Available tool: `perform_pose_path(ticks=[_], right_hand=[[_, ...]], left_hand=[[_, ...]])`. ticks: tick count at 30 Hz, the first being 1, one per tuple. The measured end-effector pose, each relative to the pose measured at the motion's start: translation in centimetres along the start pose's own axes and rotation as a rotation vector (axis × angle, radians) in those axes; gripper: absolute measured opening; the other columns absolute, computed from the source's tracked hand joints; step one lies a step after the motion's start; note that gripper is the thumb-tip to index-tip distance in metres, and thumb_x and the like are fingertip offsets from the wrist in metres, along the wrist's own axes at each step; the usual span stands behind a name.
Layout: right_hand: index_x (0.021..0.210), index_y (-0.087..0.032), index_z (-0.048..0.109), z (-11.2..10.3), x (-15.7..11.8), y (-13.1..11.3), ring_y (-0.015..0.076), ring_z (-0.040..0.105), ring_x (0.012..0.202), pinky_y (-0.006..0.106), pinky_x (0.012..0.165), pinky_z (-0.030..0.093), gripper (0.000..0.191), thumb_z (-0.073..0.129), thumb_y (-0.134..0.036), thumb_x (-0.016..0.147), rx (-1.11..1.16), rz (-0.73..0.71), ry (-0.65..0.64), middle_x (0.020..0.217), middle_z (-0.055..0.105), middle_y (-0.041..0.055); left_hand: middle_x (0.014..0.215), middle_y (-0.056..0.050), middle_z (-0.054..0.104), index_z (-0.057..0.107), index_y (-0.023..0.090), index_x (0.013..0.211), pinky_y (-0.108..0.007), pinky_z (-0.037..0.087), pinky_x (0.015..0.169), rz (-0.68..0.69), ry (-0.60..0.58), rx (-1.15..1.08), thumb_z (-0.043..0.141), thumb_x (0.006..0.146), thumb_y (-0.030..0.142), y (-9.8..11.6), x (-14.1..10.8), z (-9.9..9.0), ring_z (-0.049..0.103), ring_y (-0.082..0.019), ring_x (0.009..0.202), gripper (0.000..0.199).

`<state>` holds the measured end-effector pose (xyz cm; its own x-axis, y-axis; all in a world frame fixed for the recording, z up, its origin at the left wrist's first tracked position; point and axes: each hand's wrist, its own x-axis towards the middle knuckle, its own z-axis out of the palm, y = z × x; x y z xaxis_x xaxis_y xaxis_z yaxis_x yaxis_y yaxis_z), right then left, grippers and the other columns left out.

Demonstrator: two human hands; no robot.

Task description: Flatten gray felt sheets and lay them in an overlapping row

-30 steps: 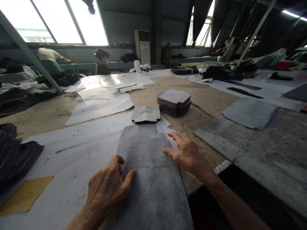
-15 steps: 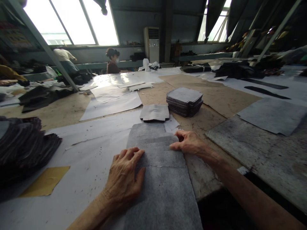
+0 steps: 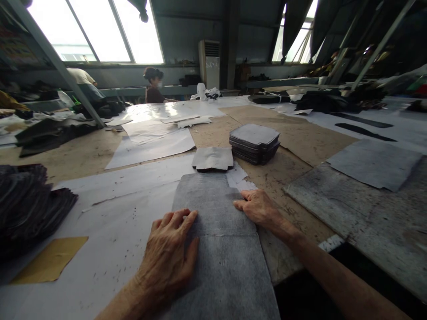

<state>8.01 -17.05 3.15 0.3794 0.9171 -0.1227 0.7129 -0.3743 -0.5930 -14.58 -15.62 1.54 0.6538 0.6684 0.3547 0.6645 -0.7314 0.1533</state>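
A long grey sheet of material lies flat in front of me, with a faint crease across it. My left hand rests on its left edge, fingers bent a little and thumb apart from them. At the sheet's upper right edge is my right hand, its fingertips on the material and thumb and forefinger slightly apart. Just beyond the sheet's far end sits a small low stack of pale notched pieces. A taller stack of grey-topped pieces stands behind it to the right.
Dark layered pieces are piled at the left, near a tan paper piece. At the right, a grey sheet lies on a worn board. A dark gap shows at lower right. Other people are across the table.
The small raised fold near the sheet's far end now lies flat. My right hand has moved slightly down and left. The view has shifted a little.
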Motion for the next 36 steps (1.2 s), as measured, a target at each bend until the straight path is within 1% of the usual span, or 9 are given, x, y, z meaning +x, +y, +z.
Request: perform_pose_path(ticks=[5, 9, 14, 18, 22, 28, 33, 36], right_hand=[[0.045, -0.019, 0.032, -0.2, 0.2, -0.2, 0.0092, 0.032, 0.046, 0.025, 0.046, 0.02, 0.033, 0.055, -0.016, 0.068, 0.001, 0.01, -0.003, 0.046, 0.031, -0.0051], [0.046, -0.019, 0.031, -0.2, 0.4, -0.3, 0.0095, 0.033, 0.047, 0.025, 0.047, 0.02, 0.034, 0.056, -0.02, 0.07, -0.039, 0.019, 0.0, 0.047, 0.031, -0.0049], [0.047, -0.019, 0.031, -0.2, 0.4, -0.3, 0.0104, 0.036, 0.049, 0.024, 0.047, 0.021, 0.034, 0.054, -0.022, 0.071, -0.076, -0.004, -0.002, 0.048, 0.036, -0.0035], [0.047, -0.02, 0.03, -0.1, 0.3, -0.3, 0.011, 0.038, 0.049, 0.024, 0.046, 0.023, 0.033, 0.053, -0.02, 0.069, -0.104, -0.018, 0.031, 0.047, 0.038, -0.0027], [0.047, -0.02, 0.032, 0.1, 0.4, -0.1, 0.0112, 0.041, 0.049, 0.024, 0.046, 0.024, 0.032, 0.054, -0.022, 0.07, -0.141, -0.032, 0.058, 0.048, 0.042, -0.0018], [0.047, -0.02, 0.029, 0.4, 0.5, 0.2, 0.0103, 0.037, 0.048, 0.024, 0.046, 0.023, 0.036, 0.054, -0.027, 0.072, -0.144, -0.056, 0.077, 0.047, 0.036, -0.0027], [0.046, -0.02, 0.034, 0.4, 0.6, 0.2, 0.0105, 0.037, 0.048, 0.024, 0.045, 0.022, 0.034, 0.055, -0.029, 0.071, -0.15, -0.065, 0.099, 0.046, 0.037, -0.0024], [0.047, -0.02, 0.039, 0.9, 0.4, 0.4, 0.0119, 0.04, 0.048, 0.025, 0.046, 0.023, 0.031, 0.055, -0.029, 0.072, -0.181, -0.079, 0.143, 0.047, 0.043, -0.0007]], left_hand=[[0.113, -0.013, 0.058, 0.051, 0.016, 0.119, -0.046, 0.043, 0.078, 0.007, 0.013, 0.011, 0.048, 0.076, 0.02, 0.0, -0.1, 0.3, 0.052, -0.028, 0.098, 0.043], [0.113, -0.013, 0.058, 0.051, 0.016, 0.119, -0.046, 0.043, 0.078, 0.008, 0.023, 0.006, 0.048, 0.077, 0.02, 0.0, -0.1, 0.4, 0.052, -0.028, 0.098, 0.043], [0.114, -0.012, 0.058, 0.051, 0.017, 0.119, -0.046, 0.042, 0.08, -0.001, 0.016, -0.012, 0.047, 0.078, 0.021, -0.1, -0.1, 0.5, 0.052, -0.029, 0.1, 0.041], [0.115, -0.012, 0.058, 0.052, 0.017, 0.119, -0.046, 0.041, 0.08, 0.0, 0.016, -0.008, 0.046, 0.079, 0.02, 0.0, 0.0, 0.5, 0.052, -0.029, 0.101, 0.04], [0.114, -0.012, 0.058, 0.052, 0.017, 0.118, -0.046, 0.041, 0.08, 0.003, 0.026, 0.0, 0.046, 0.079, 0.02, 0.0, 0.0, 0.5, 0.052, -0.029, 0.1, 0.04], [0.113, -0.014, 0.058, 0.053, 0.014, 0.117, -0.046, 0.04, 0.08, 0.025, 0.023, 0.028, 0.046, 0.078, 0.019, 0.1, 0.0, 0.5, 0.052, -0.029, 0.099, 0.04], [0.111, -0.014, 0.058, 0.053, 0.014, 0.115, -0.046, 0.039, 0.08, 0.023, 0.028, 0.043, 0.047, 0.075, 0.019, 0.2, 0.2, 0.4, 0.052, -0.029, 0.097, 0.04], [0.111, -0.014, 0.059, 0.054, 0.014, 0.114, -0.046, 0.039, 0.079, 0.006, 0.013, 0.032, 0.048, 0.074, 0.02, 0.4, 0.3, 0.3, 0.052, -0.029, 0.097, 0.04]])
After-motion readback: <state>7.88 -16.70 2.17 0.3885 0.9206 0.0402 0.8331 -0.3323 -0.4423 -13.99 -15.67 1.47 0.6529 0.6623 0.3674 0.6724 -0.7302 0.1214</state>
